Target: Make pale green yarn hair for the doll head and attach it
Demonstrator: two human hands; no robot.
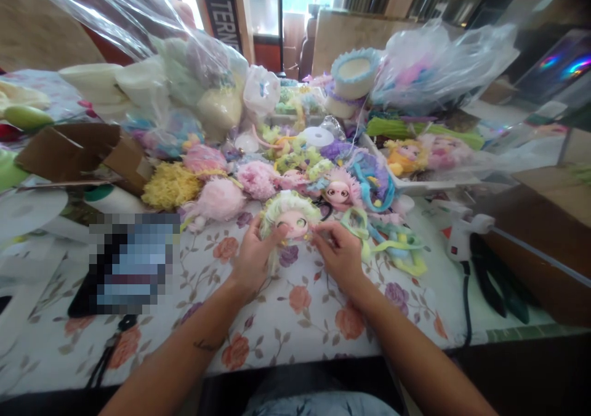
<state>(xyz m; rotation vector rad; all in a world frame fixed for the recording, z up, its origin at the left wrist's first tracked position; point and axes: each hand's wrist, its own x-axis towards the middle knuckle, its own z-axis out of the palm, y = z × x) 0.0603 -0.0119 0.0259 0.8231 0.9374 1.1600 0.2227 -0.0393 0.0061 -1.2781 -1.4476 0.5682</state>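
A doll head with pale green and white hair and green eyes is held above the flowered tablecloth. My left hand grips its left side, the thumb lying over the cheek. At the doll's right side, my right hand has its thumb and forefinger pinched together near the hair edge; what they hold, if anything, is too small to make out. Just behind, a pink-haired doll head faces me. Green ribbons lie to the right of my right hand.
Yarn bundles, including a yellow one, are heaped behind. At left lie a blurred-out phone and an open cardboard box. A glue gun, dark-handled tool and large box are at right. Plastic bags stand behind.
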